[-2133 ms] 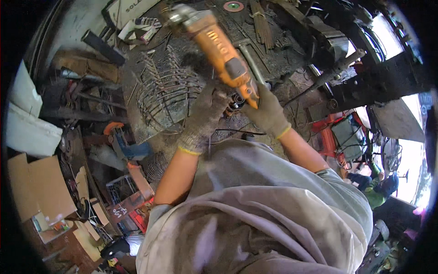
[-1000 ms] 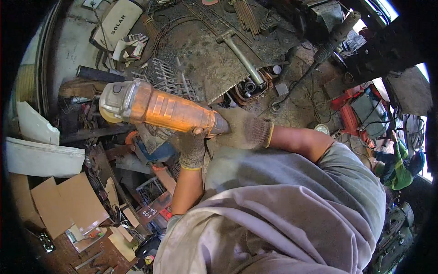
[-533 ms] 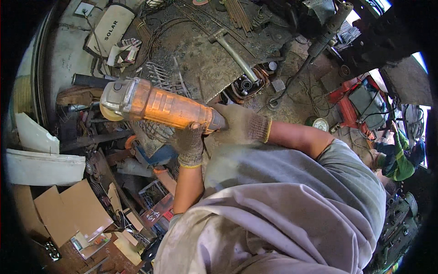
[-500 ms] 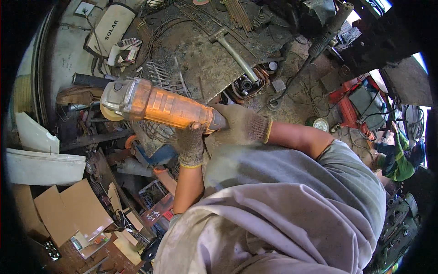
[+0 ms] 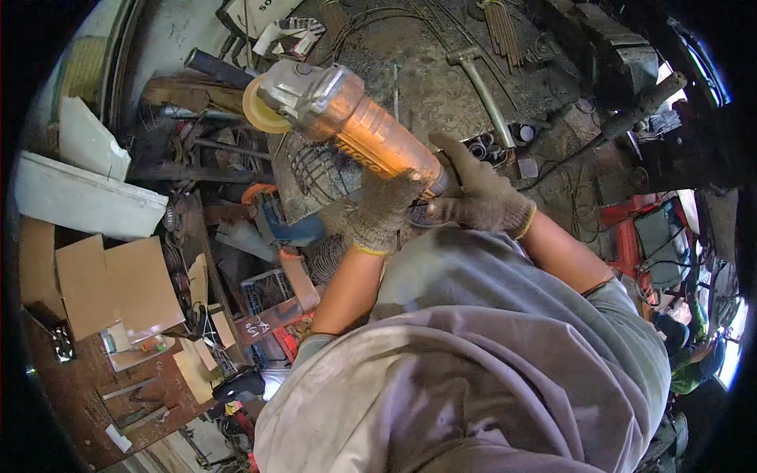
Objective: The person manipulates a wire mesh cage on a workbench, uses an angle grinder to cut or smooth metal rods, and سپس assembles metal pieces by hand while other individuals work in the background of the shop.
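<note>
My gloved left hand point(image 5: 385, 206) is wrapped around the rear part of the body of an orange angle grinder point(image 5: 377, 130), gripping it from the near side. My right hand point(image 5: 487, 189), gloved as well, is just right of the tool's rear end, thumb and fingers parted around it; I can't tell whether they press on it. The grinder is up in front of me, slanting so its silver head point(image 5: 306, 91) points far and left, with a pale yellow disc point(image 5: 264, 106) at that end.

Beyond the tool, a cage of bent rods point(image 5: 314, 169) is partly hidden by the grinder and my left glove. Farther off and to the right, a T-shaped metal bar point(image 5: 482, 91) lies on a grimy flat surface point(image 5: 430, 98), and a bundle of thin rods point(image 5: 502, 33) lies beyond it. Left of the grinder's head I see a dark tube point(image 5: 217, 67). Farther left stand pale panels point(image 5: 91, 195), and nearer than those, an opened cardboard box point(image 5: 118, 284) by a red-brown counter point(image 5: 91, 390). On my right is a red frame point(image 5: 628, 244), and nearer, at the far right edge, a person in green point(image 5: 692, 363).
</note>
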Motion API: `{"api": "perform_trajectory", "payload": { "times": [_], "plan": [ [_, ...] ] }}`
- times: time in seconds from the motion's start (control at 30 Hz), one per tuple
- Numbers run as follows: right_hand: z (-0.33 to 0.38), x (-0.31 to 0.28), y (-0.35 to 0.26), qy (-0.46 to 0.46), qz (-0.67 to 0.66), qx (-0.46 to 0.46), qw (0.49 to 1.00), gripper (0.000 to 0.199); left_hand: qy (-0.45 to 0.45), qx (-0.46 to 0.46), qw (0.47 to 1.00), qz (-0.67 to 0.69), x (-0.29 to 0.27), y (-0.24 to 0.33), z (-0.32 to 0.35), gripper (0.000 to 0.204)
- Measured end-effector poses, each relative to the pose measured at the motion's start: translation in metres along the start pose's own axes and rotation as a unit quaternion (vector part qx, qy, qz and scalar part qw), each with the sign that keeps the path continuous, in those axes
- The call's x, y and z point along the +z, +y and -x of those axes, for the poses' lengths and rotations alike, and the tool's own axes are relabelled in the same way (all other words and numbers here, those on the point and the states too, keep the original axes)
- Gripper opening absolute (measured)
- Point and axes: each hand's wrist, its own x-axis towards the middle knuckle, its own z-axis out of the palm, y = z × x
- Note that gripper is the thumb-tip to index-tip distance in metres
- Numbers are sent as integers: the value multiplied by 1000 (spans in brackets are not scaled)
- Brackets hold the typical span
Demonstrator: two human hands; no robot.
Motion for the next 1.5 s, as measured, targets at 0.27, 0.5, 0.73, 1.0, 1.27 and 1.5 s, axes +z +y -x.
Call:
{"api": "perform_trajectory", "payload": {
  "times": [0.27, 0.5, 0.73, 1.0, 1.27, 1.5],
  "plan": [
    [-2, 15, 4, 4, -3, -43, 999, 86, 41, 228, 890, -393, -1, -44, 4, 62],
    [-2, 22, 5, 19, -28, -66, 997, 87, 48, 229, 921, -313, 2, -23, 9, 77],
    [2, 8, -11, -32, -4, 34, 999, 95, 49, 172, 940, -290, -3, -21, 7, 72],
    [12, 7, 14, 60, -28, -48, 997, 105, -11, -12, 1000, -9, 5, -2, 9, 79],
    [-18, -19, -48, 230, 83, -99, 965, 93, -70, 110, 951, -282, 24, -2, -11, 54],
    [-24, -20, -28, 222, -21, -35, 974, 68, -144, 6, 984, -101, 39, 45, -16, 62]
  ]
}}
